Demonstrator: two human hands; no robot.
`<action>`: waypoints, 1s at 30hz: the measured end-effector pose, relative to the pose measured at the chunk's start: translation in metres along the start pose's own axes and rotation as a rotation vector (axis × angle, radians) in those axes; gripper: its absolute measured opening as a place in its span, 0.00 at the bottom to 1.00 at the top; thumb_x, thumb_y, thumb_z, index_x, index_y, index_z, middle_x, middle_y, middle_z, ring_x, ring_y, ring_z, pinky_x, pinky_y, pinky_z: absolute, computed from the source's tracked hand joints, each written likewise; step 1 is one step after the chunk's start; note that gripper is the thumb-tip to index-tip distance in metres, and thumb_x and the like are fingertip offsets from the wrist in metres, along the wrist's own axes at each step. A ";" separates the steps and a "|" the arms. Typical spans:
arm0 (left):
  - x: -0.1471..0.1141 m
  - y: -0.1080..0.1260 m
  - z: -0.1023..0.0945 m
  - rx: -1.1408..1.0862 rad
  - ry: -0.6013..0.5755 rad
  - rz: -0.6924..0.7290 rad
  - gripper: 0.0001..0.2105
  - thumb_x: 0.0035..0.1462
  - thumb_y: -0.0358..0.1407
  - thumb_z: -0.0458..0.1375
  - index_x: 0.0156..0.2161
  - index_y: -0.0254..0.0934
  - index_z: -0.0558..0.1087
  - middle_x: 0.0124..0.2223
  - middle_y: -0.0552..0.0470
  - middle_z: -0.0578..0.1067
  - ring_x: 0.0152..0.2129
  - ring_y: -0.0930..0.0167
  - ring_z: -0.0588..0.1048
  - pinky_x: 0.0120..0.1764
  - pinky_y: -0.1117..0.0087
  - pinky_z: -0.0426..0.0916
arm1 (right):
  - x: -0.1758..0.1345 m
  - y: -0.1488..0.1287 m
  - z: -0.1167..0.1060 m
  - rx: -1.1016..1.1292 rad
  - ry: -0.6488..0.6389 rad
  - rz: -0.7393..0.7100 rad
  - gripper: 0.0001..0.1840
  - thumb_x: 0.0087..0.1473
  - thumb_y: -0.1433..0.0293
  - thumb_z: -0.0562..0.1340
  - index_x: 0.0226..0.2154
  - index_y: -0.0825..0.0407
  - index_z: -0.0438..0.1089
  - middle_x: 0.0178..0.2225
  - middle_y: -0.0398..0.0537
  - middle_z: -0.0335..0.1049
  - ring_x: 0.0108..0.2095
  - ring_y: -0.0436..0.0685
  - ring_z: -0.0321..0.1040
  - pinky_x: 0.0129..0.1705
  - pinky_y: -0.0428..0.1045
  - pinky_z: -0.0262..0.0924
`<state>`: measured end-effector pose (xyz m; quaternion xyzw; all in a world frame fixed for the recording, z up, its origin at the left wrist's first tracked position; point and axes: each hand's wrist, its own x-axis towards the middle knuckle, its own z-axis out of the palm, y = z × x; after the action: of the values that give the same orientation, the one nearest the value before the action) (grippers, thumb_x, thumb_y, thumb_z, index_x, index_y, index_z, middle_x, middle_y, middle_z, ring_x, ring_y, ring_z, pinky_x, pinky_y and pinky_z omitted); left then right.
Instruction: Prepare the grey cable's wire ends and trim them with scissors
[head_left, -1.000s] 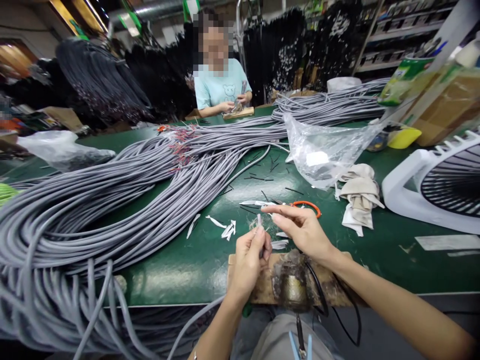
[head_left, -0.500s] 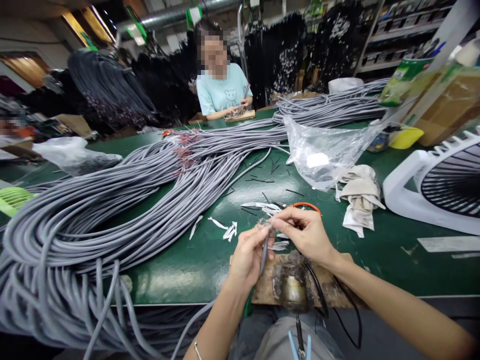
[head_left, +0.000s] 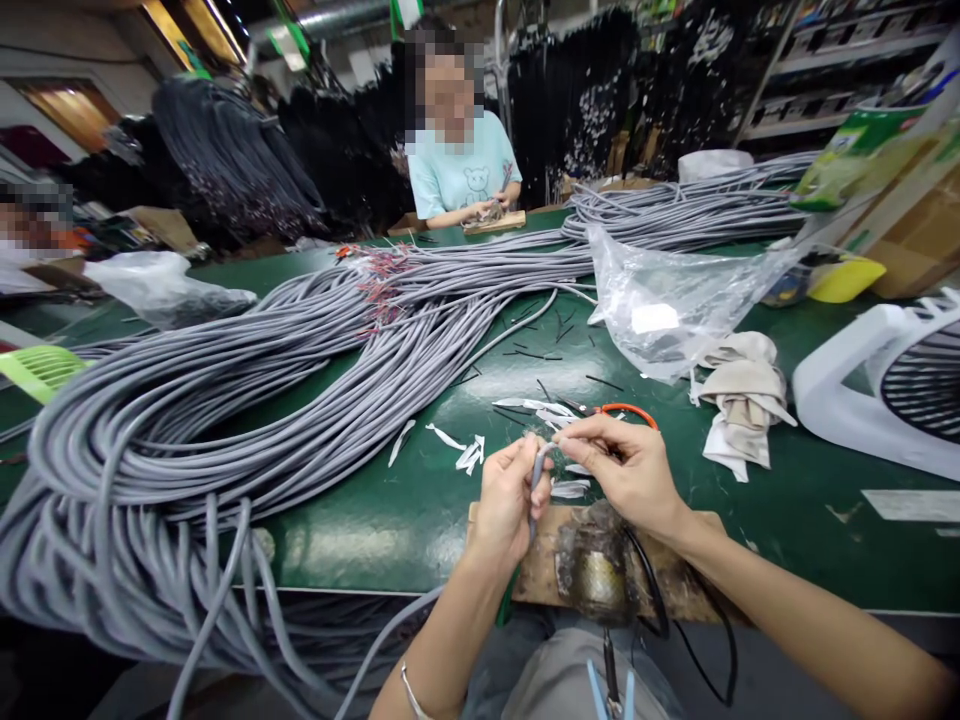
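One grey cable [head_left: 537,480] stands at the centre, its shaft closed in the left hand [head_left: 506,492], its pale tip [head_left: 550,447] pinched by the right hand [head_left: 637,468]. Too hard a tug could tear the tip or slip the left grip. At five o'clock, the grimy fixture [head_left: 596,570] might snag a lowered end; at two, the orange handle [head_left: 634,411] could get knocked by the right knuckles.

1. Grey cable [head_left: 537,470]: slim, round, matt; runs near-upright through left hand [head_left: 510,495], lower run lost behind the hand.
2. Cable end [head_left: 550,446]: paler, bent over rightward; tip at right hand's [head_left: 622,462] fingertips, fine detail hidden. Held above bench [head_left: 427,520].
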<state>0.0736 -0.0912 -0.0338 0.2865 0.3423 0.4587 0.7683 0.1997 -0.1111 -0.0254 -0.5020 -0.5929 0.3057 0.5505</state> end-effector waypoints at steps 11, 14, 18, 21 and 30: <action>-0.007 0.006 -0.004 -0.291 -0.119 -0.112 0.09 0.49 0.35 0.58 0.29 0.35 0.61 0.29 0.57 0.66 0.12 0.84 0.58 0.10 0.86 0.49 | 0.008 0.001 0.003 0.188 -0.060 0.125 0.09 0.50 0.66 0.60 0.24 0.55 0.69 0.18 0.38 0.58 0.17 0.43 0.47 0.18 0.42 0.44; -0.009 0.005 -0.006 -0.207 -0.090 -0.087 0.11 0.46 0.35 0.60 0.34 0.34 0.65 0.29 0.55 0.67 0.13 0.83 0.61 0.11 0.84 0.51 | 0.007 0.001 0.001 0.168 -0.014 0.125 0.09 0.48 0.66 0.61 0.24 0.56 0.69 0.18 0.37 0.55 0.17 0.43 0.46 0.18 0.42 0.42; -0.011 0.004 -0.007 -0.106 -0.115 -0.060 0.12 0.42 0.31 0.62 0.33 0.29 0.68 0.24 0.55 0.67 0.14 0.83 0.61 0.14 0.84 0.52 | 0.007 -0.001 -0.001 0.179 -0.065 0.166 0.10 0.46 0.66 0.62 0.31 0.56 0.70 0.16 0.34 0.48 0.17 0.43 0.44 0.18 0.42 0.40; -0.011 0.001 -0.009 -0.095 -0.107 0.008 0.12 0.43 0.30 0.62 0.35 0.31 0.68 0.24 0.56 0.67 0.13 0.83 0.61 0.14 0.83 0.53 | 0.007 -0.003 0.000 0.166 -0.198 0.201 0.11 0.44 0.66 0.64 0.30 0.56 0.71 0.16 0.36 0.54 0.17 0.44 0.50 0.19 0.42 0.46; -0.014 -0.010 -0.010 0.446 0.002 0.402 0.12 0.49 0.31 0.60 0.41 0.36 0.73 0.31 0.51 0.70 0.27 0.74 0.72 0.29 0.76 0.67 | -0.003 -0.012 -0.003 -0.122 -0.164 -0.027 0.08 0.49 0.70 0.59 0.23 0.57 0.69 0.18 0.41 0.62 0.16 0.44 0.50 0.16 0.41 0.46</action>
<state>0.0655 -0.1070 -0.0437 0.5099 0.3717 0.5152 0.5799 0.1988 -0.1185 -0.0150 -0.5001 -0.6601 0.3017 0.4724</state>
